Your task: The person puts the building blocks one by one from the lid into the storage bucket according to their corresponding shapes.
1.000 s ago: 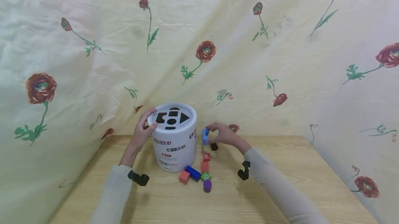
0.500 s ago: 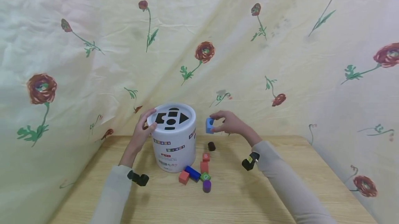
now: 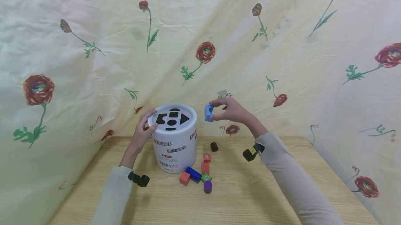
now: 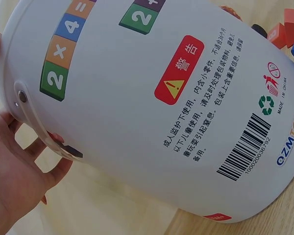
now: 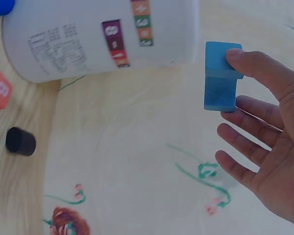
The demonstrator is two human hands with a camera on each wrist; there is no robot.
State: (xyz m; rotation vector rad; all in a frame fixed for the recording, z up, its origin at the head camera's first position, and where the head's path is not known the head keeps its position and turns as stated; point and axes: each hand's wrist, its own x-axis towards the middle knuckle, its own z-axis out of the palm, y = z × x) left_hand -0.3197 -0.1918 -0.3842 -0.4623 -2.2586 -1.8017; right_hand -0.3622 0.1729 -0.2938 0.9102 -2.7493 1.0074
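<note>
A white lidded toy bucket (image 3: pixel 175 152) stands on the table, its lid (image 3: pixel 188 127) cut with dark shaped holes. My left hand (image 3: pixel 144 127) holds the bucket at the upper left, thumb and fingers spread around the rim. From close by, the left wrist view shows that hand (image 4: pixel 19 166) beside the bucket's handle strap (image 4: pixel 44 132). Right of the lid, my right hand (image 3: pixel 232 110) pinches a light blue block with a curved notch (image 3: pixel 208 113), raised above the table. Thumb and fingertips grip its opposite ends in the right wrist view, the block (image 5: pixel 220 90) apart from the bucket.
Blocks lie in front and right of the bucket: a blue cylinder (image 3: pixel 193 174), a purple cylinder (image 3: pixel 207 187), a green block (image 3: pixel 206 178), several red ones, including a cube (image 3: pixel 185 178), and a black cylinder (image 3: pixel 214 146). A flowered cloth (image 3: pixel 282 61) hangs behind the table (image 3: pixel 250 200).
My right hand has lifted the light blue block from beside the bucket to about lid height, uncovering the black cylinder. The left hand and bucket have stayed put.
</note>
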